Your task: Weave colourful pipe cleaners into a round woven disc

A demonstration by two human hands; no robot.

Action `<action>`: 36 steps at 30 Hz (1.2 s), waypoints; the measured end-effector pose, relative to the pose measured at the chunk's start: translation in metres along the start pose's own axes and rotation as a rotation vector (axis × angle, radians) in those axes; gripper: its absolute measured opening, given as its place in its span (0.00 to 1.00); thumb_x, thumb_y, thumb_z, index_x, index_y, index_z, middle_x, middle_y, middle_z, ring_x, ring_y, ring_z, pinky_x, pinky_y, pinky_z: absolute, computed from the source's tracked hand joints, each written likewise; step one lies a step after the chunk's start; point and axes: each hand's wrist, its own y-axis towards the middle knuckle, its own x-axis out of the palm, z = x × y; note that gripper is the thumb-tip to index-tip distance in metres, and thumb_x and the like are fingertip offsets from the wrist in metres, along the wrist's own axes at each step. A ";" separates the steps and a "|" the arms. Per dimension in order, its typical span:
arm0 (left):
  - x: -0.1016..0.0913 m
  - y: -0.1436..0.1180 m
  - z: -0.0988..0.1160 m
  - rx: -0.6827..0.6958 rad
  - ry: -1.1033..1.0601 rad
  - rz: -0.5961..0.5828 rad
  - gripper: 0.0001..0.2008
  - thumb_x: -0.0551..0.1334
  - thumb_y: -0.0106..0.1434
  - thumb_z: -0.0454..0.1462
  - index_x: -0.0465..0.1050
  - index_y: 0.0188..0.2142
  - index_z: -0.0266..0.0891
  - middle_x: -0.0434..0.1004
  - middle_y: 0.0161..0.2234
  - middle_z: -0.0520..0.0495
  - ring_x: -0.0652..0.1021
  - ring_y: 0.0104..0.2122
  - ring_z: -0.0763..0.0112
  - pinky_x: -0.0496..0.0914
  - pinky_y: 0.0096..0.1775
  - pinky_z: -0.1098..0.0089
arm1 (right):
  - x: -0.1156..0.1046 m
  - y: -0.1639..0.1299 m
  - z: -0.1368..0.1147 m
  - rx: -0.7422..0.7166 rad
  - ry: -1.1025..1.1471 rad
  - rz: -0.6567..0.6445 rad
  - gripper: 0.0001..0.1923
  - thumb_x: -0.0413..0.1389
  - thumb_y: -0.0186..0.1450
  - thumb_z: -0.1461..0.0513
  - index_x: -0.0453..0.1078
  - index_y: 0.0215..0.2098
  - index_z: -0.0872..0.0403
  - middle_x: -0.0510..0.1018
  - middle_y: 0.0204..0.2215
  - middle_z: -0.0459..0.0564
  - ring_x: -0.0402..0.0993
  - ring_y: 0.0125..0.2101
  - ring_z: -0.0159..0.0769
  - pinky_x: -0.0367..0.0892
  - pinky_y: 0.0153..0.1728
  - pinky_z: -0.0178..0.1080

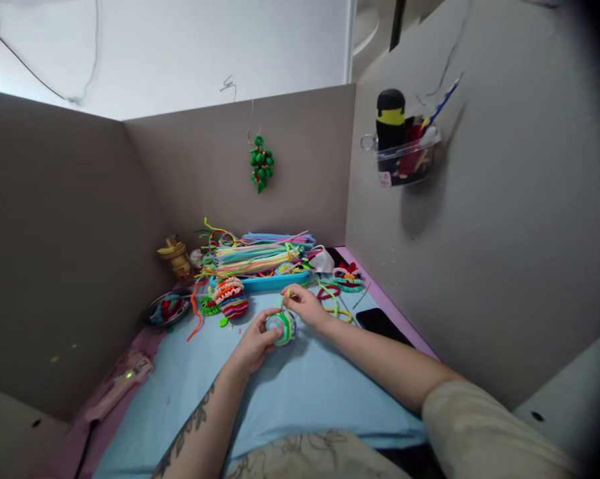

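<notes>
My left hand [256,340] is closed around a small round coil of pipe cleaners [278,327] in green, pink and purple, held a little above the blue cloth. With fingertips pinched, my right hand [304,306] grips a yellow-green pipe cleaner [287,297] that runs down to the coil's top edge. Left of the hands lies a striped pipe-cleaner piece [231,298] in orange, cream, red and blue. Loose bent pipe cleaners [336,301] lie just beyond my right wrist.
Behind the hands, a blue tray [275,283] bears a heap of pipe cleaners [255,256]. A phone [381,324] lies at right, a pink glue gun [123,386] at left near a dark bowl [153,318]. Grey partitions [300,159] enclose the table; a clear container [407,163] hangs at right.
</notes>
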 end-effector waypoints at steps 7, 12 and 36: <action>-0.002 0.001 0.005 0.067 -0.207 0.069 0.31 0.69 0.47 0.35 0.63 0.51 0.41 0.70 0.27 0.52 0.68 0.20 0.81 0.60 0.21 0.80 | -0.004 -0.002 -0.010 0.012 0.035 -0.149 0.16 0.56 0.57 0.51 0.70 0.37 0.53 0.65 0.49 0.52 0.61 0.51 0.39 0.58 0.49 0.41; -0.002 0.001 0.009 0.072 -0.209 0.108 0.33 0.69 0.45 0.36 0.62 0.52 0.41 0.68 0.24 0.55 0.63 0.16 0.84 0.54 0.17 0.81 | -0.001 -0.004 -0.009 0.013 -0.068 -0.155 0.14 0.59 0.54 0.52 0.70 0.25 0.55 0.65 0.47 0.52 0.62 0.51 0.40 0.51 0.54 0.42; -0.003 0.007 -0.003 0.185 -0.014 0.119 0.38 0.70 0.43 0.37 0.59 0.54 0.41 0.70 0.31 0.48 0.65 0.18 0.81 0.51 0.16 0.80 | -0.004 -0.002 -0.006 0.078 0.013 -0.262 0.15 0.59 0.54 0.51 0.70 0.28 0.55 0.63 0.49 0.52 0.57 0.55 0.41 0.52 0.54 0.43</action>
